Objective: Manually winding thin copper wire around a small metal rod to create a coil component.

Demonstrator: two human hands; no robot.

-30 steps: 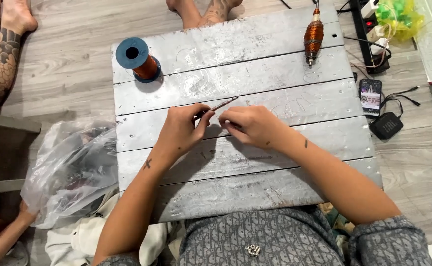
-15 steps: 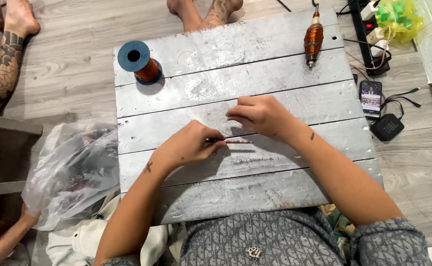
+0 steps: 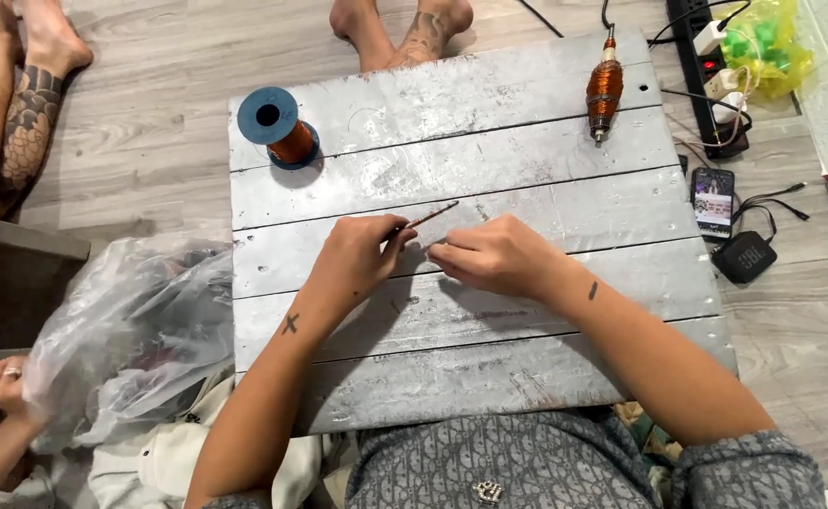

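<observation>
Fingers of left hand (image 3: 362, 256) pinch thin rod (image 3: 430, 217); right hand (image 3: 489, 254) curls alongside.

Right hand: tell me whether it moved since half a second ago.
Yes. The right hand dropped toward the person, from the board's third plank onto the next seam.

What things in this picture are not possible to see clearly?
- Head view: the left hand hides the lower end of the thin rod.
- The right hand covers whatever its fingertips pinch; too small to tell.
- The clear plastic bag blurs its contents.
- The phone screen is too small.
</observation>
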